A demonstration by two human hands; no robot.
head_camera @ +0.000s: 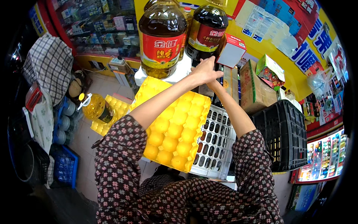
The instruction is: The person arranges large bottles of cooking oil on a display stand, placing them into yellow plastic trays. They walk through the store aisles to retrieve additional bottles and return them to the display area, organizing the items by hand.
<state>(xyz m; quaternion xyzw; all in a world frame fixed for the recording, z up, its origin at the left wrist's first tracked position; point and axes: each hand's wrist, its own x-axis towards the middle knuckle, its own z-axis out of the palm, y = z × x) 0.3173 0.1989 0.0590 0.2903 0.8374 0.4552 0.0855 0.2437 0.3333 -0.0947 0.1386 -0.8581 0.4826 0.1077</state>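
My left hand (205, 70) reaches forward near the base of a large dark oil bottle (207, 30), its fingers partly spread. Beneath it lies my right hand (211, 83), mostly covered, so its fingers and anything in them are hidden. Left of the hands, another large oil bottle (160, 44) with a red label stands on a white block (141, 79). A red and white box (231, 53) is just right of the dark bottle. Under my left forearm rests a yellow moulded egg tray (179, 123), tilted, partly over a white slotted plastic crate (214, 140).
A black plastic crate (282, 137) and a cardboard box (253, 89) stand at the right. At the left, a bottle of yellow oil (98, 109) is by another yellow tray (119, 105). A blue crate (65, 165) sits on the floor; a glass display case (100, 28) stands behind.
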